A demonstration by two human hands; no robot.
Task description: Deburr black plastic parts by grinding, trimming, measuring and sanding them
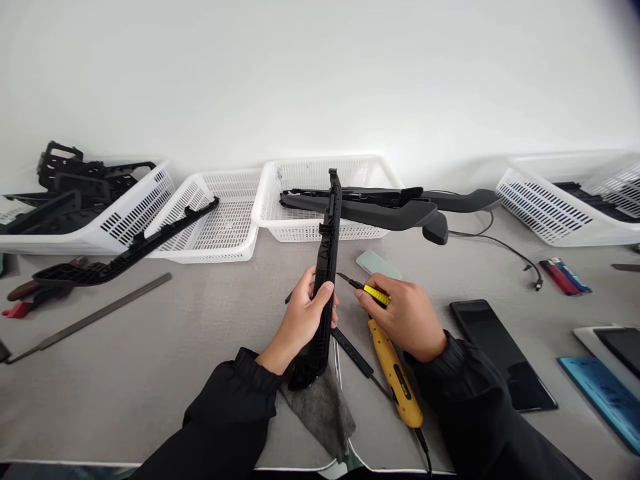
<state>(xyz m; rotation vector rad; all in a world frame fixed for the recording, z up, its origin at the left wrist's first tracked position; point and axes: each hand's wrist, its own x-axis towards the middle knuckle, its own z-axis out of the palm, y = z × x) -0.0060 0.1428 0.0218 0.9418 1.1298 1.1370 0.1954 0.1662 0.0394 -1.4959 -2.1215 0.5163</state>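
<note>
My left hand is wrapped round the middle of a long black plastic trim piece, which stands tilted upright with its wide lower end over a grey cloth. In my right hand is a yellow and black utility knife. Its blade points left, close to the trim's right edge; whether it touches I cannot tell. Below the right hand lies a yellow corded power tool. Beside it rests a thin black bar, partly hidden by the trim.
Dark grey curved parts lie across a white basket at the back. Another black trim leans on a shallow white basket. A metal file lies left. On the right are a black phone and lighters.
</note>
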